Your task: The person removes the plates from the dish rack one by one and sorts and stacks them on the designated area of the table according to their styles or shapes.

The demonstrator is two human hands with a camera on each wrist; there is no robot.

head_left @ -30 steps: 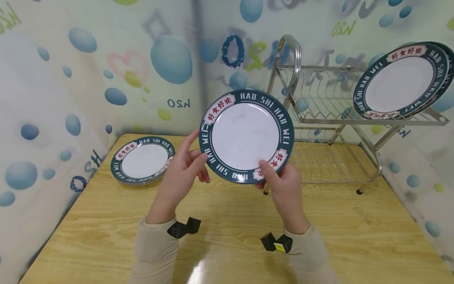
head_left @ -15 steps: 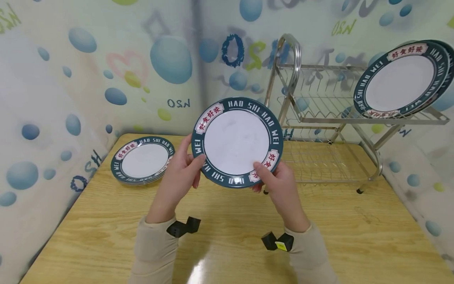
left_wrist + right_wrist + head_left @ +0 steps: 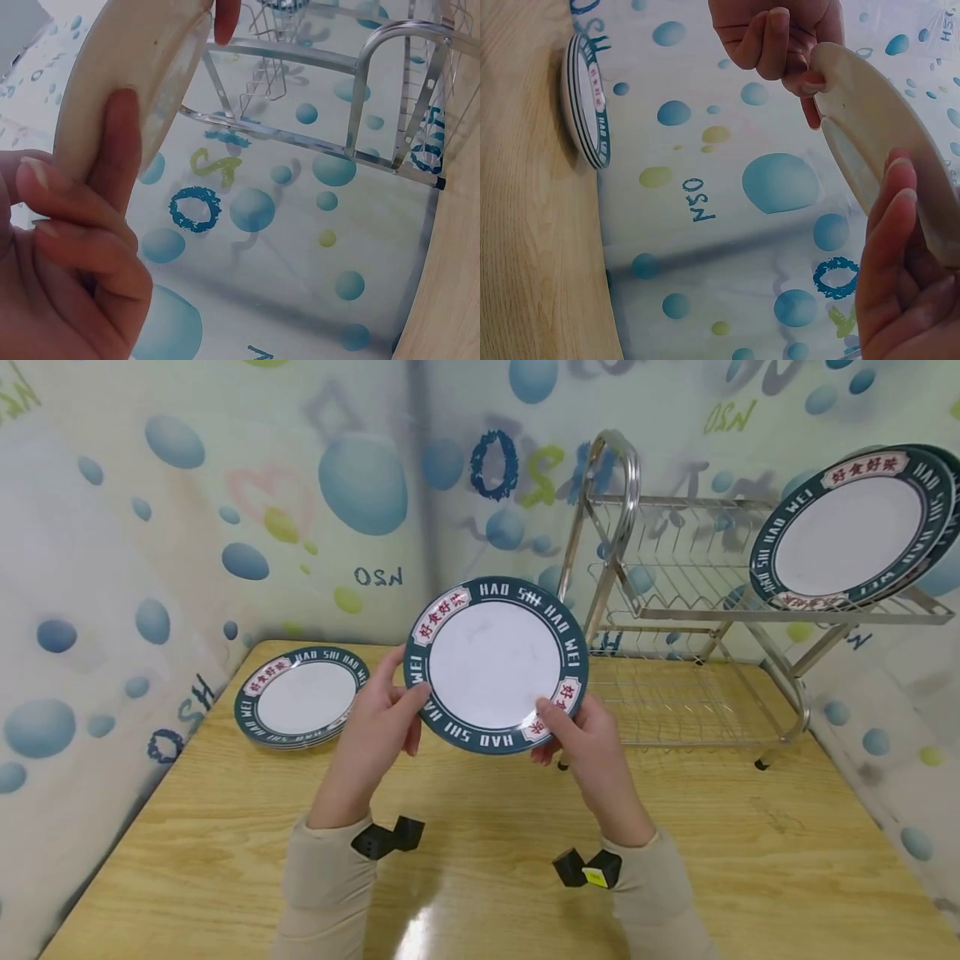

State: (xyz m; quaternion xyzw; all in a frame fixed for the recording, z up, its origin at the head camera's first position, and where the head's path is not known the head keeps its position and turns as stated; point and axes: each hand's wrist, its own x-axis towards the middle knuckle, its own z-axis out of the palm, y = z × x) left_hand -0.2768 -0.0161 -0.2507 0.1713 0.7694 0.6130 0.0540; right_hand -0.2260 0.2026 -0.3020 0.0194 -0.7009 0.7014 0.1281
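A round white plate (image 3: 495,664) with a dark green lettered rim is held up over the table, its face tilted toward me. My left hand (image 3: 378,718) grips its left edge, thumb on the front rim. At the lower right edge my right hand (image 3: 592,752) pinches the rim, thumb on the face. The left wrist view shows fingers (image 3: 120,142) against the pale back of the plate (image 3: 124,67). In the right wrist view, both hands hold the same plate (image 3: 885,127) from opposite sides.
A small stack of matching plates (image 3: 300,697) lies on the wooden table (image 3: 480,860) at the left. To the right stands a two-tier metal dish rack (image 3: 675,610). Several plates (image 3: 847,535) lean on its upper tier at the right end. A patterned wall (image 3: 360,585) closes off the back.
The plate has come down and a little to the left, tilting further back. My left hand, looser at first, now holds the left edge more closely. The stack and rack stay put.
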